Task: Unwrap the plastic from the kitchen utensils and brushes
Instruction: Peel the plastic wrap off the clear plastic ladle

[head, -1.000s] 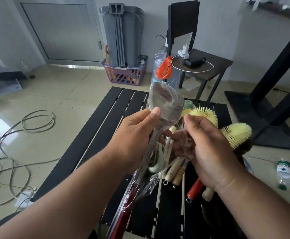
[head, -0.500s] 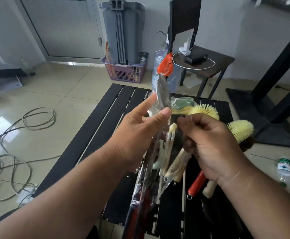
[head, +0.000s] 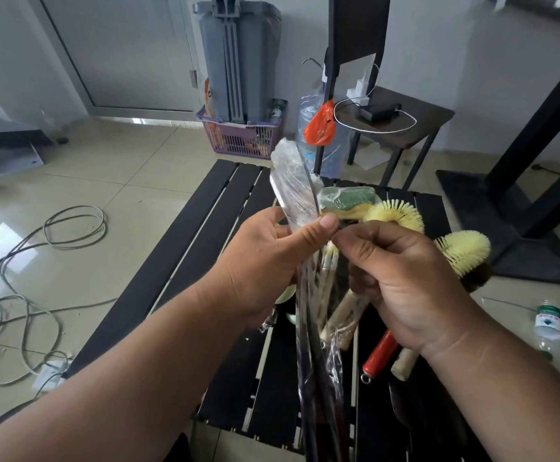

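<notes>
While the wrapped spoon (head: 300, 191) is held up over the black slatted tabletop (head: 185, 261), its clear plastic (head: 325, 368) is only partly loosened, so this piece looks mid-unwrap rather than finished. The left hand (head: 265, 261) has its grip closed on the neck just below the bowl, thumb pressed against the film. The right hand (head: 402, 278) has its fingers curled close beside that thumb, and it seems to be pinching a bit of the film, though the exact contact is hidden.

As for what remains, a fair amount appears left. Two yellow brushes (head: 465, 251) lie bare at the far right of the tabletop, a green and yellow sponge (head: 345, 198) behind the spoon sits in film, and several pale wooden handles (head: 342, 315) under the hands show crinkled plastic around them. A red handle (head: 380, 356) with a metal ring lies near the right wrist; I cannot tell whether it is wrapped.

The film is thin, glossy and wrinkled, bunched over the spoon's bowl and trailing down in a loose, creased sleeve along the dark, slim handle. The brush bristles are stiff, fanned in round tufts. The sponge looks soft with a rougher green face.
</notes>
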